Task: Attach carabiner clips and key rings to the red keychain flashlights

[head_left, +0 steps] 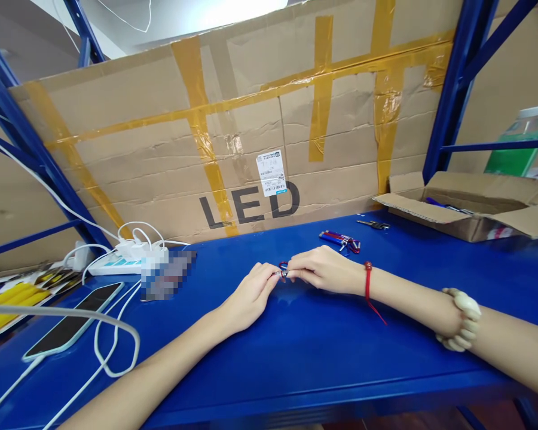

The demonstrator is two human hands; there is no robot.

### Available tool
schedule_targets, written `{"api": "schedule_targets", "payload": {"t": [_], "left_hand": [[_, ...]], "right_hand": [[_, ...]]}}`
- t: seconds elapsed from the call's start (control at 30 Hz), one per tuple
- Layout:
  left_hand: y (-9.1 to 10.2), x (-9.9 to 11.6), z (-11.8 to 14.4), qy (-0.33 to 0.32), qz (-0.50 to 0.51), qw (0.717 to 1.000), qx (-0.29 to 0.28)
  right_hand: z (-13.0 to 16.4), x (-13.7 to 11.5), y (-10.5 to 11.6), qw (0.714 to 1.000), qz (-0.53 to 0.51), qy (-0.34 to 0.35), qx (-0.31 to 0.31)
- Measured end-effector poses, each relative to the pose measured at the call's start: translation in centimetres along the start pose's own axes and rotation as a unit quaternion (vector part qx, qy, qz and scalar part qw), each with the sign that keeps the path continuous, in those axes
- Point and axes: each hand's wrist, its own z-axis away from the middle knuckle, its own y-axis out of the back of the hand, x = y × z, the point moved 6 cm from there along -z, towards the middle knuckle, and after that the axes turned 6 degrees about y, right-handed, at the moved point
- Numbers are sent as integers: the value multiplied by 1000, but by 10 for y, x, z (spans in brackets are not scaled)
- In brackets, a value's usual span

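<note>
I am pinching a small red-and-metal clip [283, 270] between the closed fingers of my left hand [251, 295] and right hand [323, 270], low over the blue counter [296, 352] for steadiness, spare carabiners [341, 240] lying at one o'clock.

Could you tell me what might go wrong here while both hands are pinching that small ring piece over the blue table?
1. The small ring piece is held only by the fingertips of the left hand and right hand; it could slip and roll off the table.
2. The white cable loops near the left forearm; a pull could drag the phone.
3. The red string on the right wrist dangles and might snag.
</note>
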Motion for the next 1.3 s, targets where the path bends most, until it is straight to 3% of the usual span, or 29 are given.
{"api": "schedule_targets", "payload": {"t": [0.4, 0.5, 0.57, 0.6, 0.67, 0.77, 0.9, 0.97, 1.07, 1.2, 1.3], "left_hand": [[3, 6, 8, -59, 25, 995, 73], [3, 8, 12, -77, 0, 993, 86], [3, 8, 13, -91, -19, 991, 92], [4, 9, 13, -99, -28, 990, 95], [6, 10, 12, -114, -40, 987, 110], [13, 11, 11, -125, -48, 981, 141], [17, 8, 8, -113, -39, 983, 142], [17, 5, 6, -97, -26, 985, 142], [18, 1, 4, -65, -16, 985, 159], [18, -1, 2, -39, 4, 985, 168], [17, -2, 2, -23, 30, 986, 162]], "right_hand": [[2, -16, -6, 995, 94, 11, 21], [1, -19, -9, 998, 27, -32, 45], [0, -15, -15, 988, -110, -102, 37], [1, -12, -20, 968, -202, -145, 28], [2, -9, -30, 897, -386, -215, 21], [1, -11, -34, 799, -547, -244, 57], [0, -9, -34, 759, -591, -261, 84], [0, -6, -34, 763, -582, -268, 86], [-1, 2, -34, 798, -531, -269, 91], [1, 14, -22, 876, -381, -264, 133], [4, 13, 3, 940, -187, -184, 219]]}}
